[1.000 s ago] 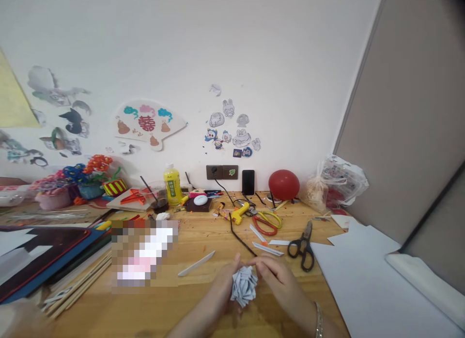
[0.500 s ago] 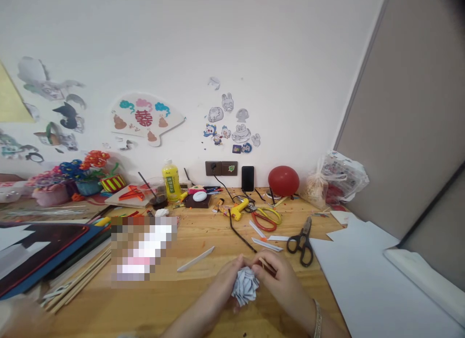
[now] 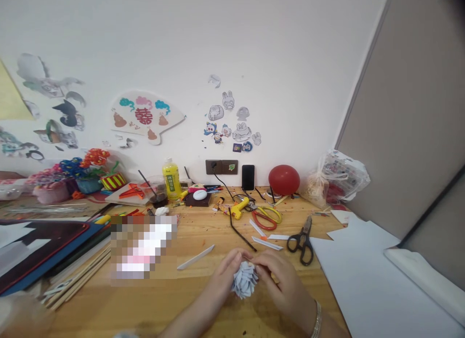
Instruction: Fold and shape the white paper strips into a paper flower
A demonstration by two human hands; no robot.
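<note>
A pale bluish-white paper flower [image 3: 245,281] with many pointed petals is between my two hands, over the wooden table [image 3: 181,299]. My left hand [image 3: 231,270] curls round its left and far side. The fingertips of my right hand [image 3: 274,275] pinch at its upper right edge, and a bracelet [image 3: 317,318] is on that wrist. Straight beyond the hands lies a dark thin stem [image 3: 242,234]. A folded white paper strip [image 3: 196,257] is to the left, and black-handled scissors [image 3: 302,243] lie to the right.
White paper sheets [image 3: 378,275] cover the right side. Wooden sticks [image 3: 82,277] and a blue-edged board [image 3: 61,246] lie left. Further back are a yellow glue gun [image 3: 240,208], red-and-yellow scissors [image 3: 267,218], a yellow bottle [image 3: 172,179] and a red balloon [image 3: 284,179]. Something blurred is at bottom left.
The flower has tilted and moved slightly up between my hands. My right fingers have closed in at its edge, and the thin stick seen near them earlier no longer shows.
</note>
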